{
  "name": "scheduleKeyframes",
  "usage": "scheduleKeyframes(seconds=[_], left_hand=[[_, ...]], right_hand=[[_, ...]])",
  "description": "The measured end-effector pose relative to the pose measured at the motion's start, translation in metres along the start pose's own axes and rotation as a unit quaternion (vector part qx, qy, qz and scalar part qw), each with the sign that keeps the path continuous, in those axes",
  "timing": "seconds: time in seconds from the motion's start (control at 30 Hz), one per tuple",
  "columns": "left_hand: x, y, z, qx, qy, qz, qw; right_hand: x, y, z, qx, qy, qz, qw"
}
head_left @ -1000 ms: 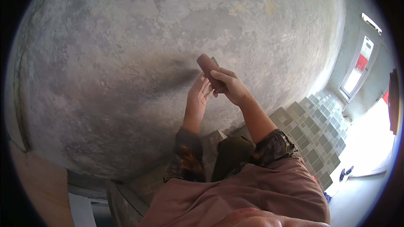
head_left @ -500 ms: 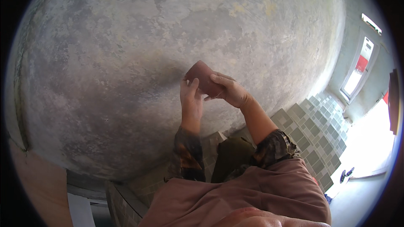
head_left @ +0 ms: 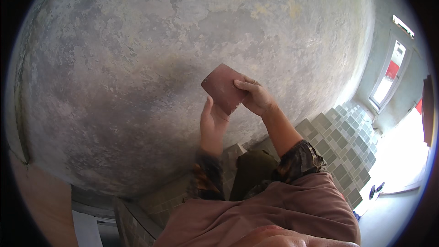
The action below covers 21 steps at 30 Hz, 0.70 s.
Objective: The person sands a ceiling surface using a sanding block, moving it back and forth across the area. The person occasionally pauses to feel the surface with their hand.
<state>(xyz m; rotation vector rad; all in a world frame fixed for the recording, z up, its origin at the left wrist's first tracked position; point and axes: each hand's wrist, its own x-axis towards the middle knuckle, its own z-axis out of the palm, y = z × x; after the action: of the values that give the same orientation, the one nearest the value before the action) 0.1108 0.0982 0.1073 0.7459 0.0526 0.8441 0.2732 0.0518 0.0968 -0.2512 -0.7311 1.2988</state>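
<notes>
A reddish-brown, roughly square piece of sandpaper point(head_left: 222, 87) is held up in front of the mottled grey wall point(head_left: 137, 82). My right hand point(head_left: 257, 97) grips its right edge, thumb on the front face and fingers behind. Just under the lower left edge is my left hand point(head_left: 214, 123), with its thumb stretched upward and its palm toward the sheet. The left fingers are partly hidden behind the sandpaper, and whether they touch its back does not show. White specks dot the sheet's lower edge.
Grey-green tiles point(head_left: 336, 148) cover the floor below and to the right. A narrow window point(head_left: 388, 75) and a bright doorway point(head_left: 398, 160) stand at the right. A brown panel point(head_left: 43, 201) is at the lower left, beside a dark-edged tiled ledge point(head_left: 132, 219).
My left hand has let go of the sandpaper and dropped slightly down and right. The sheet now shows more of its face, still in my right hand.
</notes>
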Motion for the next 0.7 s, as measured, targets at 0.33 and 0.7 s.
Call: scheduleKeyframes(seconds=[0.33,0.7], left_hand=[[-0.022,-0.017,0.034,0.171,0.083,0.170,0.967],[-0.041,-0.039,0.007,0.588,0.059,0.362,0.721]], right_hand=[[0.011,0.032,0.004,0.012,-0.042,0.035,0.998],[0.011,0.060,0.019,0.085,-0.107,0.106,0.985]])
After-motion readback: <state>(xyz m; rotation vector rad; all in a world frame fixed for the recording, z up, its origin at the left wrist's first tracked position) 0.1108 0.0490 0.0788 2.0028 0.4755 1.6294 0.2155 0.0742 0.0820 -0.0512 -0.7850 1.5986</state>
